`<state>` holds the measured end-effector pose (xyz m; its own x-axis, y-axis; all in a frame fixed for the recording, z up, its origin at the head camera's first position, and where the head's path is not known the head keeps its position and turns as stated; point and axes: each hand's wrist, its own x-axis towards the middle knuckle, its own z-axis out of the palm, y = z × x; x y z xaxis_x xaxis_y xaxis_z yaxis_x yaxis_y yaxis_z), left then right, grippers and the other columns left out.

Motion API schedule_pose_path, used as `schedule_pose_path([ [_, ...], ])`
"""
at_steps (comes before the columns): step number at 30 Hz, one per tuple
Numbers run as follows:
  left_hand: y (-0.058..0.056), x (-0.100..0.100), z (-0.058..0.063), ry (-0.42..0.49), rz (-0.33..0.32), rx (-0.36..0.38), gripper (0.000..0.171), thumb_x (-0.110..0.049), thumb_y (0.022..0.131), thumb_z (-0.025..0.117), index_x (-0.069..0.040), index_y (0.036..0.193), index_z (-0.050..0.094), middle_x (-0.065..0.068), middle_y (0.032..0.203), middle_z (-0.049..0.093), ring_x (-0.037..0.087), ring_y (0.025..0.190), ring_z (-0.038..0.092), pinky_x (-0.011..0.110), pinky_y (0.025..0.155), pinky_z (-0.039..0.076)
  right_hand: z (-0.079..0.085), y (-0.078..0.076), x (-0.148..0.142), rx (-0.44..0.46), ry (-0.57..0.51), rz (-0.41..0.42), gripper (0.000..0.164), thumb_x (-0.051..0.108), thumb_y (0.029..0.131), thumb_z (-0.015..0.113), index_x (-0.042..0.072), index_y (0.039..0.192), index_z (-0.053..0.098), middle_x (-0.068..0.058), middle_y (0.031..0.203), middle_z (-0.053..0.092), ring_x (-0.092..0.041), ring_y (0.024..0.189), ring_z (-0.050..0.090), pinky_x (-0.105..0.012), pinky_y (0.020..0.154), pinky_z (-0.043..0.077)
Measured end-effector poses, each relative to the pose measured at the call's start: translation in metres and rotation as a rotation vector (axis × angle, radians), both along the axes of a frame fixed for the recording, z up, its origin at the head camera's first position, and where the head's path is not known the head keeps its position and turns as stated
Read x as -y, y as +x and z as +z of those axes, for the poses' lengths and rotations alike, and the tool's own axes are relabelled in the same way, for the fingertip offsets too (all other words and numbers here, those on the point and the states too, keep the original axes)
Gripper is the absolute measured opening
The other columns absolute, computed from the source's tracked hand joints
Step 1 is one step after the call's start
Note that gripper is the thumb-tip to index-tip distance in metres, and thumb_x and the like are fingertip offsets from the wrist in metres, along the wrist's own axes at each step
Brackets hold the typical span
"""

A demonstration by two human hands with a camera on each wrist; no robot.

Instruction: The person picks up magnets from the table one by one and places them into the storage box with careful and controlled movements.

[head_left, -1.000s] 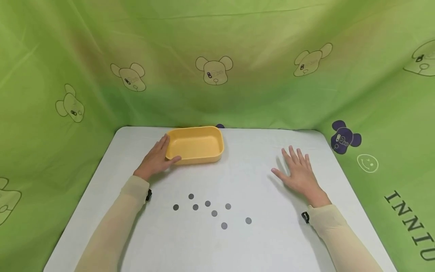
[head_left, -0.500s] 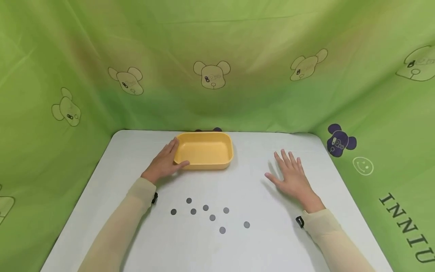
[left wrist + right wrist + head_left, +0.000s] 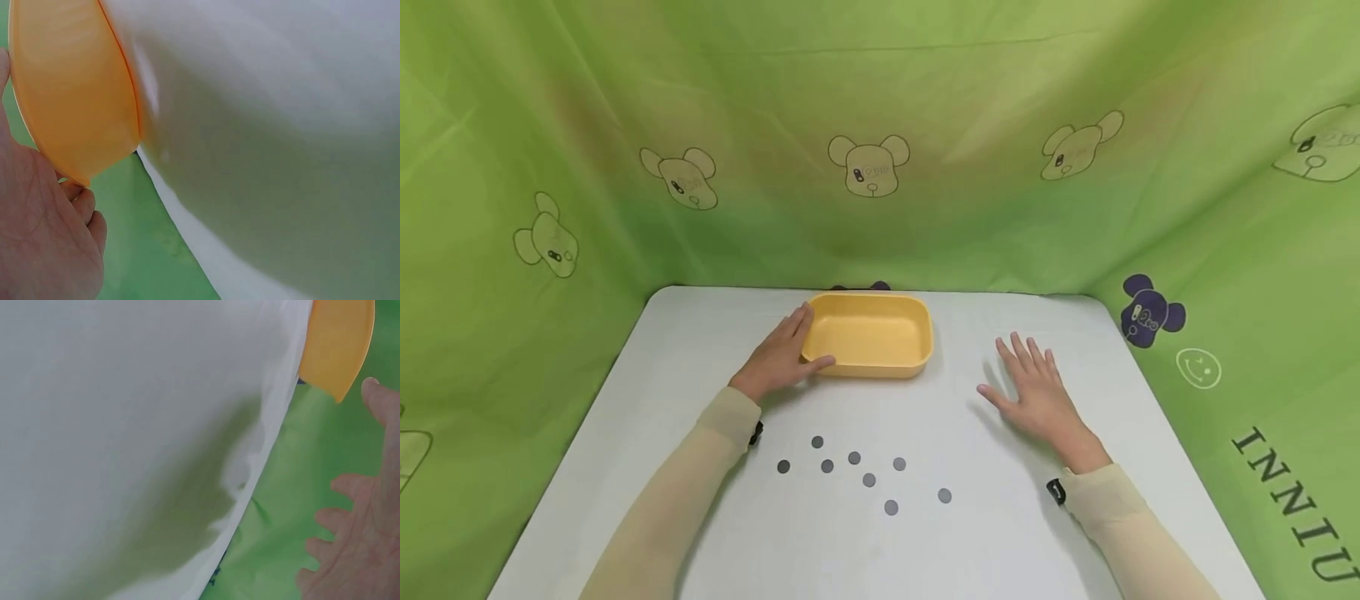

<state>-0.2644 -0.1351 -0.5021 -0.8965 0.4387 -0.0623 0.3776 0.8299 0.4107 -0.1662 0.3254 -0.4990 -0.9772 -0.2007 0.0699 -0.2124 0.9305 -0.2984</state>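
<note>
A yellow rectangular box with rounded corners and no lid stands near the far edge of the white table. Against its left end lies my left hand, fingers straight along the wall and thumb at the near side. In the left wrist view this hand has its fingers right at the rim of the box. My right hand is apart from the box, to its right, held over the table with fingers spread and holding nothing. In the right wrist view the right thumb appears below the box's corner.
Several small dark grey discs lie scattered on the near middle of the table. Green cloth with printed bear heads hangs around the back and sides. A black wristband shows at the right cuff.
The box has slid to the right along the far side of the table, with my left hand moving against it. My right hand has shifted slightly left. The discs keep their places.
</note>
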Motion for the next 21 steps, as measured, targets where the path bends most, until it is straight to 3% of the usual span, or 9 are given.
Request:
schedule_pose_path([
  [14,-0.004,-0.019,0.001,-0.018,-0.028,0.004,0.114,-0.076,0.102,0.049,-0.005,0.171,-0.005,0.009,0.181,-0.006,0.029,0.167,0.002,0.042,0.136,0.007,-0.003,-0.002,0.009,-0.006,-0.017,0.028,0.091,0.056,0.105,0.061,0.007,0.171,0.024,-0.025,0.177,0.015,-0.05,0.163,0.01,-0.068,0.131,0.004],
  [21,-0.005,-0.029,-0.001,-0.02,-0.032,0.001,0.114,-0.079,0.101,0.046,-0.005,0.171,-0.005,0.007,0.181,-0.008,0.026,0.167,0.0,0.039,0.136,0.006,-0.003,-0.001,0.013,0.01,-0.024,0.039,0.09,0.055,0.106,0.06,0.006,0.172,0.022,-0.024,0.177,0.014,-0.049,0.163,0.007,-0.067,0.132,0.002],
])
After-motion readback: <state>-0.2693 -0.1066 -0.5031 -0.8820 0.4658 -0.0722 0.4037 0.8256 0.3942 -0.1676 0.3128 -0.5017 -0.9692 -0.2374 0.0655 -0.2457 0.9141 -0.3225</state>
